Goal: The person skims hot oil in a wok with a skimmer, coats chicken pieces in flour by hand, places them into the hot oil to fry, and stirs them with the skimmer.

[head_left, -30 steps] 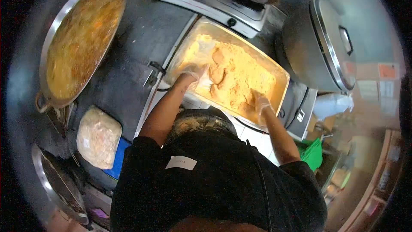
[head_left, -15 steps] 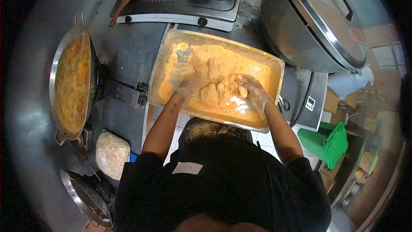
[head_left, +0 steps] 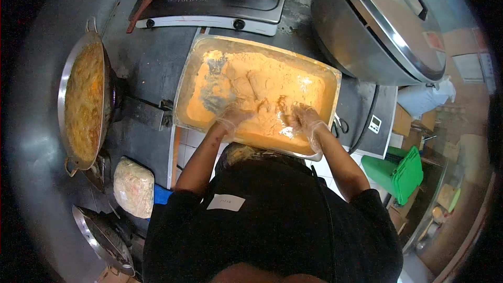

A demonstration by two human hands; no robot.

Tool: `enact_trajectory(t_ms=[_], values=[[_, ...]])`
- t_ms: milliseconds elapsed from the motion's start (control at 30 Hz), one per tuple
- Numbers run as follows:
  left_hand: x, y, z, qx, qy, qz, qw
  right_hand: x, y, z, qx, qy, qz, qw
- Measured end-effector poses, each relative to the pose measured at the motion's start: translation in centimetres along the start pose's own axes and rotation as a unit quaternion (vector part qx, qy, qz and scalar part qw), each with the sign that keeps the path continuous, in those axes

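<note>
A rectangular metal tray (head_left: 338,91) holds orange-tan powder (head_left: 272,76) with coated lumps in it. Both hands wear clear plastic gloves. My left hand (head_left: 234,117) is at the near left part of the powder, palm side inward, its fingers partly sunk or blurred. My right hand (head_left: 305,119) is at the near right part, its fingers curled at powdery clumps; whether it grips one is hard to tell. Coated pieces (head_left: 264,112) lie between the two hands.
A wok of bubbling oil (head_left: 84,105) stands at the left, a bagged pale item (head_left: 134,187) below it. Behind the tray are a gas stove (head_left: 209,0) and a large lidded pot (head_left: 367,31). Scissors (head_left: 339,124), a small timer (head_left: 374,124) and a green bin (head_left: 401,174) are at the right.
The view has shifted and turned. My hands have come closer together at the tray's near side, the right one having moved inward, and the powder and pieces between them have been shifted.
</note>
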State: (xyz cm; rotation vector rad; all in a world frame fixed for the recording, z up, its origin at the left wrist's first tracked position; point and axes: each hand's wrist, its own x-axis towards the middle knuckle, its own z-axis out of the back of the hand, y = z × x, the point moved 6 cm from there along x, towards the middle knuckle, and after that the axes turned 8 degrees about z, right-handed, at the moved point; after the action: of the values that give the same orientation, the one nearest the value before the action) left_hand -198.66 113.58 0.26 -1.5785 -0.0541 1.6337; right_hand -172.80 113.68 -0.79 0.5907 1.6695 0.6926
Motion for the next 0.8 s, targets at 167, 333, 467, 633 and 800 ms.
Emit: enact_trajectory(t_ms=[167, 333, 467, 633, 800], values=[[0.9, 1.5, 0.6, 0.12, -0.115, -0.038, 0.985, 1.3, -3.4, 2.8, 0.062, -0.037, 0.011, 0.997], [1.1, 1.0, 0.5, 0.159, -0.049, -0.017, 0.986, -1.5, 0.5, -1.1, 0.285, 0.046, 0.015, 0.957], [0.8, 2.3, 0.7, 0.204, -0.079, -0.041, 0.975, -0.6, 0.5, -2.7, 0.38, 0.019, -0.012, 0.925], [2.0, 3.2, 1.1, 0.223, -0.087, -0.025, 0.971, -1.7, 2.1, -4.0, 0.159, 0.068, -0.001, 0.985], [-2.2, -1.0, -0.3, 0.077, -0.186, -0.15, 0.968, -3.1, 0.1, -0.4, -0.107, 0.179, 0.171, 0.963]])
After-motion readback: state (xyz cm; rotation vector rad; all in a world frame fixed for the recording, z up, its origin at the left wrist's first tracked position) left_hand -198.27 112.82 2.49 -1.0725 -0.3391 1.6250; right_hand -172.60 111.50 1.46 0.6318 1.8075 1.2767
